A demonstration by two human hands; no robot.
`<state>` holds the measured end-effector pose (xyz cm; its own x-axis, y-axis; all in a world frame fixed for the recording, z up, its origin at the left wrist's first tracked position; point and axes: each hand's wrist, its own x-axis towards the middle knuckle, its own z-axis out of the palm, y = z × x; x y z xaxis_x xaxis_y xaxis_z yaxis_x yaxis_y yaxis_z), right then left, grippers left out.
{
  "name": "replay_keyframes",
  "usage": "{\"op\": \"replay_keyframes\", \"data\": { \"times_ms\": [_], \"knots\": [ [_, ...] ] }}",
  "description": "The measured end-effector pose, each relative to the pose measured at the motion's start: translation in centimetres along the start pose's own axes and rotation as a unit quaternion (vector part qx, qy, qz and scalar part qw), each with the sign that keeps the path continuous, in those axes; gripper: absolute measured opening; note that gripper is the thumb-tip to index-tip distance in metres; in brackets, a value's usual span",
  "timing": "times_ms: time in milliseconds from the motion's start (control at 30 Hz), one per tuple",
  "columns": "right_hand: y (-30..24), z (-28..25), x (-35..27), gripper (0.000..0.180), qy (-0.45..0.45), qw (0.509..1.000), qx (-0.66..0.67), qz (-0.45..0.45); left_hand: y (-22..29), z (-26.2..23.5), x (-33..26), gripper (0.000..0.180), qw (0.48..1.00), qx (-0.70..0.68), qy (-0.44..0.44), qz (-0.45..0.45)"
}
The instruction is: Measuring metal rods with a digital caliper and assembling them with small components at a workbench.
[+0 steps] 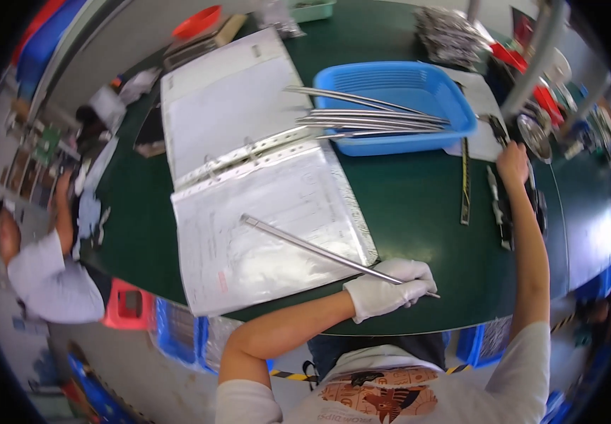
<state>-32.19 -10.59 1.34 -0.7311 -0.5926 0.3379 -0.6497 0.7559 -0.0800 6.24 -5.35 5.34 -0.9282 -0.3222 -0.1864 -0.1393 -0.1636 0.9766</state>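
Note:
My left hand (394, 286), in a white glove, is closed around a thin metal tube (305, 245) near its lower right end. The tube slants up and left over the clear-sleeved page of an open ring binder (263, 261). My right hand (513, 166) is bare and stretched out to the right, among dark measuring tools. Its fingers look curled together; what they hold is hidden. Beside it lie a silver-and-black tool (496, 205) and a tape measure strip (465, 187). Several similar metal tubes (369, 123) rest across a blue plastic basket (401, 147), their left ends overhanging the binder.
On the dark green table (419, 191), a stack of bagged parts (450, 35) sits at the back. Metal posts (537, 67) and red bins (509, 58) stand at the right. A red bowl (197, 22) is at the back left. Another person (51, 272) works at far left, near a red stool (129, 304).

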Motion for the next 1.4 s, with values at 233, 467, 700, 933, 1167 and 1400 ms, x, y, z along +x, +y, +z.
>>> {"op": "replay_keyframes", "data": {
  "times_ms": [233, 467, 700, 933, 1167, 1400],
  "knots": [
    [-1.7, -5.2, -3.7, 0.024, 0.074, 0.961, 0.159, -0.213, -0.6, 0.0, -0.8, 0.023, 0.998, -0.064, -0.010, 0.016],
    [-3.7, -13.8, -20.4, 0.030, -0.225, 0.747, 0.407, -0.475, -1.0, 0.1, -1.1, 0.017, 0.986, -0.140, 0.061, 0.065],
    [-2.9, -15.1, -23.7, 0.034, -0.306, 0.733, 0.477, -0.377, -0.8, 1.2, -4.2, 0.023, 0.963, -0.234, 0.115, 0.072],
    [-1.9, -14.5, -25.8, 0.035, -0.398, 0.724, 0.536, -0.174, -2.6, 2.4, -13.1, 0.041, 0.751, -0.530, 0.332, 0.212],
    [-3.7, -14.2, -26.2, 0.034, -0.494, 0.707, 0.489, -0.131, -3.7, 1.7, -15.4, 0.035, 0.739, -0.360, 0.519, 0.232],
    [-4.5, -13.9, -25.6, 0.033, -0.464, 0.704, 0.525, -0.115, -4.4, 0.7, -16.9, 0.046, 0.732, -0.384, 0.500, 0.257]
  ]
}}
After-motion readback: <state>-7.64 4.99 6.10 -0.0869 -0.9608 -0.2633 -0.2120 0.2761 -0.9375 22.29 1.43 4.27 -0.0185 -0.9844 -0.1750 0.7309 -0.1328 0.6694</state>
